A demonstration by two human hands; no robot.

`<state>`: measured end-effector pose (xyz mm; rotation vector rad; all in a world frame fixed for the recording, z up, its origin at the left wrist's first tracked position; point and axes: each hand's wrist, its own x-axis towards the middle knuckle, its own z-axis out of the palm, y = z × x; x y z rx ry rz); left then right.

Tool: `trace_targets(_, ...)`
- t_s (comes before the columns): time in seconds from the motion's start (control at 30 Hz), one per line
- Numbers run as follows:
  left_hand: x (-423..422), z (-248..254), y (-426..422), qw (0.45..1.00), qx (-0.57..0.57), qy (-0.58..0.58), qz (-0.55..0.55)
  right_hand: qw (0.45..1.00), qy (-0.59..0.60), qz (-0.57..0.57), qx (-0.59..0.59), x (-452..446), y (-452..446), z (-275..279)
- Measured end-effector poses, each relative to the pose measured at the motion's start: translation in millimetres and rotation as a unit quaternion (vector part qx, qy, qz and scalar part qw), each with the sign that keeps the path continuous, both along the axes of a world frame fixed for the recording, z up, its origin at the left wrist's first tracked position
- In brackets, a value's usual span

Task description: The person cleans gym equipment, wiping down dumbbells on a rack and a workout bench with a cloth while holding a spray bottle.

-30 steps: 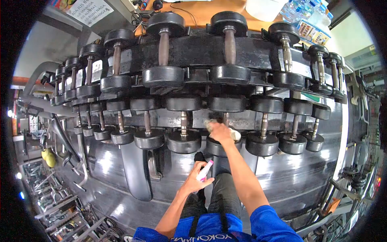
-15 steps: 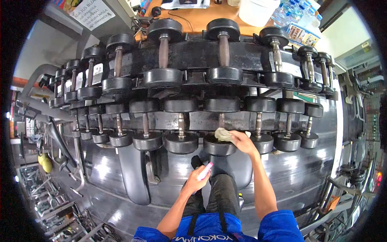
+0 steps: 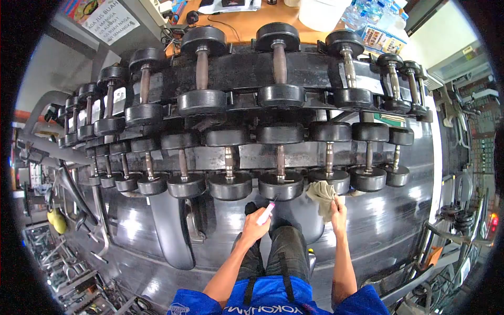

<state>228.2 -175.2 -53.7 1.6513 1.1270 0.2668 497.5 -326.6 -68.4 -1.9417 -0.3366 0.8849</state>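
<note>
My left hand (image 3: 255, 227) is closed around a small white bottle with a pink top (image 3: 266, 214), its tip close to the front end of a black dumbbell (image 3: 281, 187) on the lower row. Pinched in my right hand (image 3: 338, 210) is a beige cloth (image 3: 323, 197), which hangs down in folds. The cloth overlaps the front end of the neighbouring dumbbell (image 3: 329, 177) in view; whether it touches cannot be made out.
A two-tier rack (image 3: 252, 71) carries several dumbbells. Behind it a wooden desk (image 3: 247, 23) holds a white bucket (image 3: 317, 13) and plastic bottles (image 3: 373, 16). A padded bench (image 3: 170, 231) stands at left, under the rack's front. Gym machines line both sides.
My right hand has drawn back and right with the cloth, off the middle dumbbell's front end, and the cloth now hangs loose. My left hand has risen slightly toward that dumbbell.
</note>
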Motion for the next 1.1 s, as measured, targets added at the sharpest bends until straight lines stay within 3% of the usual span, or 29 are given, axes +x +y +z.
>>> trace_targets(0.17, 5.1, 1.9, -0.2, 1.000, 0.001, -0.015, -0.007, 0.999, -0.028, 0.023, 0.003, 0.5, 4.3, -11.5)
trace_targets(0.33, 5.6, 4.5, -5.0, 1.000, -0.004, 0.013, 0.003, 0.988, -0.130, 0.080, -0.019, -20.5, 26.4, 0.9)
trace_targets(0.4, 4.7, 5.0, -4.7, 1.000, 0.013, 0.000, 0.016, 0.973, -0.197, 0.109, 0.050, -43.7, 44.7, 3.4)
trace_targets(0.43, 2.8, 6.0, -6.2, 0.999, 0.028, -0.012, 0.027, 0.930, -0.311, 0.174, 0.088, -55.1, 49.4, -4.6)
trace_targets(0.47, 0.4, 6.7, -9.8, 0.998, 0.041, -0.023, 0.037, 0.878, -0.382, 0.283, 0.049, -65.0, 60.8, 5.6)
trace_targets(0.5, -5.6, 2.3, -15.2, 0.998, -0.006, -0.013, 0.068, 0.851, -0.398, 0.324, 0.110, -78.1, 76.8, 5.7)
trace_targets(0.57, -23.0, -5.3, -22.6, 0.986, -0.102, 0.007, 0.129, 0.756, -0.457, 0.465, 0.055, -104.8, 97.6, 0.4)
trace_targets(0.6, -28.3, 1.1, -20.7, 0.977, -0.145, 0.048, 0.147, 0.755, -0.455, 0.470, 0.044, -114.9, 103.9, -7.5)
trace_targets(0.63, -37.9, -6.0, -25.1, 0.981, -0.115, 0.018, 0.157, 0.754, -0.454, 0.474, 0.033, -120.4, 107.5, -17.7)
trace_targets(0.73, -67.9, -12.9, -33.9, 0.987, -0.082, 0.040, 0.133, 0.765, -0.455, 0.451, 0.066, -115.8, 103.6, -33.8)
trace_targets(0.87, -88.5, -7.8, -40.0, 0.985, -0.098, 0.057, 0.131, 0.805, -0.447, 0.388, 0.026, -101.4, 84.4, -35.4)
trace_targets(1.0, -92.3, -6.0, -40.6, 0.980, -0.129, 0.078, 0.133, 0.891, -0.384, 0.244, 0.018, -91.3, 76.3, -37.6)
trace_targets(1.1, -90.6, -6.4, -41.4, 0.979, -0.140, 0.035, 0.146, 0.967, -0.242, 0.075, -0.022, -82.8, 77.6, -50.5)
